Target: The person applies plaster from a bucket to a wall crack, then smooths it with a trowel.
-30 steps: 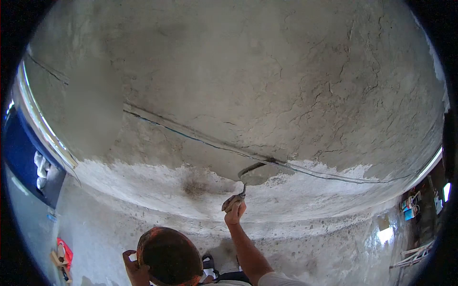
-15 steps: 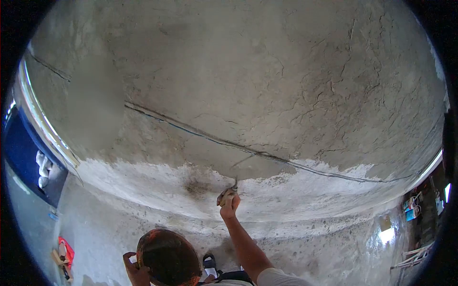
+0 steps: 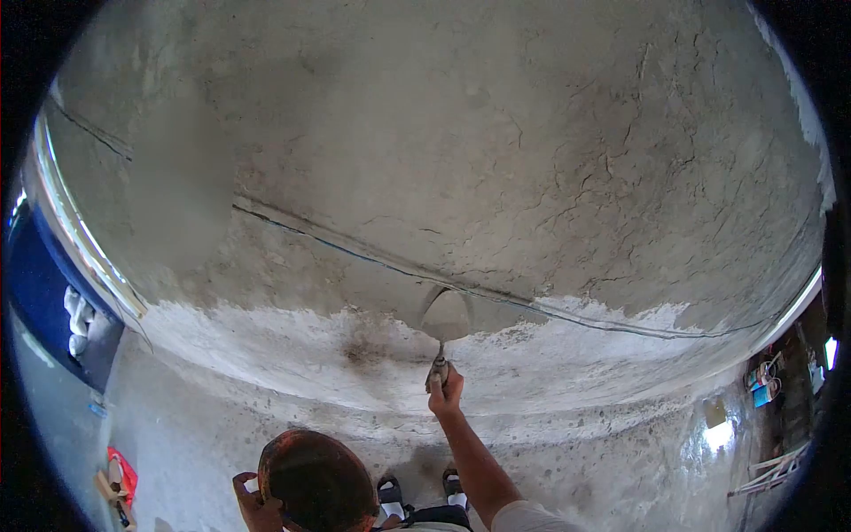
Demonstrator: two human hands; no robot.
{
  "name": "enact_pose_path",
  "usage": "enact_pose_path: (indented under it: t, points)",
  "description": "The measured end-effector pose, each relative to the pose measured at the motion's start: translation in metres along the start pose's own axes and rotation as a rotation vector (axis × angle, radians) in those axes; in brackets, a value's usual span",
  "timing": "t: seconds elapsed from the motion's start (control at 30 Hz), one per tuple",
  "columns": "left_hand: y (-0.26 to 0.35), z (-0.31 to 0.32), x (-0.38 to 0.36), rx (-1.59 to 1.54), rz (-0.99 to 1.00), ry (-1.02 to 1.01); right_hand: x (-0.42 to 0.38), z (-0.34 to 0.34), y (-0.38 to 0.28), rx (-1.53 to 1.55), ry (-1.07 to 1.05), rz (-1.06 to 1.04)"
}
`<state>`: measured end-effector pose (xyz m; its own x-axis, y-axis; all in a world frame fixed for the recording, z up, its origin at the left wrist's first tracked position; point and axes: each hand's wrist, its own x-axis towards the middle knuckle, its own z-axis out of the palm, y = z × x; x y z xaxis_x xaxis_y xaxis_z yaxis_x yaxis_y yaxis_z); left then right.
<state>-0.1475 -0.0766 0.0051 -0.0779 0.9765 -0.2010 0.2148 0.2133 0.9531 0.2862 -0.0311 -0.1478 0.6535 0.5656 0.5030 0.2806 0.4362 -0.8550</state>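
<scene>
My right hand (image 3: pixel 446 392) is closed around the handle of a trowel (image 3: pixel 447 317). The blade points upward and lies against the wall (image 3: pixel 532 177), where grey plaster meets the white lower band, just below a dark cable line. At the bottom left, my left hand (image 3: pixel 257 505) grips the rim of a round, reddish-brown bucket (image 3: pixel 291 436) with a dark inside. How much it contains is hard to make out. Part of the left hand is cut off by the frame's lower edge.
A dark cable (image 3: pixel 390 262) runs slanting across the wall. Cracks mark the plaster on the right. On the floor lie a red item (image 3: pixel 124 474) at left and pale sticks (image 3: pixel 769 472) at right. My sandalled feet (image 3: pixel 390 492) stand by the wall.
The trowel has turned, so its blade now faces me broadly instead of edge-on. My right hand has shifted slightly right and down. The left hand still holds the bucket.
</scene>
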Motion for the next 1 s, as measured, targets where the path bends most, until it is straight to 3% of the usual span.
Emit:
enact_pose_path:
  t: [0.23,0.3,0.4,0.47,0.57,0.6,0.67,0.77,1.0]
  points:
    - [0.004,0.002,0.002,0.034,-0.062,-0.007,0.019,-0.023,-0.015,-0.055,0.052,0.067]
    - [0.008,0.005,0.001,0.062,-0.106,-0.005,0.013,-0.027,-0.012,0.122,0.049,0.117]
    - [0.005,0.009,0.0,0.044,-0.041,0.013,-0.014,-0.043,0.016,0.144,0.004,0.165]
    - [-0.006,0.009,0.0,-0.162,0.091,-0.054,-0.041,-0.056,0.016,0.087,-0.004,0.192]
    - [-0.004,0.012,0.001,-0.344,0.013,-0.063,-0.057,-0.063,0.01,0.082,0.027,0.209]
    - [0.0,0.013,-0.002,-0.342,0.012,-0.06,-0.062,-0.065,0.007,0.126,0.07,0.213]
    - [0.018,0.021,-0.011,0.144,0.054,-0.022,-0.054,-0.066,-0.002,0.146,0.09,0.184]
    - [0.006,0.022,-0.009,-0.072,-0.003,-0.055,-0.033,-0.066,-0.013,0.171,0.131,0.167]
    - [0.001,0.021,-0.011,-0.028,-0.015,-0.029,-0.006,-0.08,-0.022,-0.423,-0.039,-0.01]
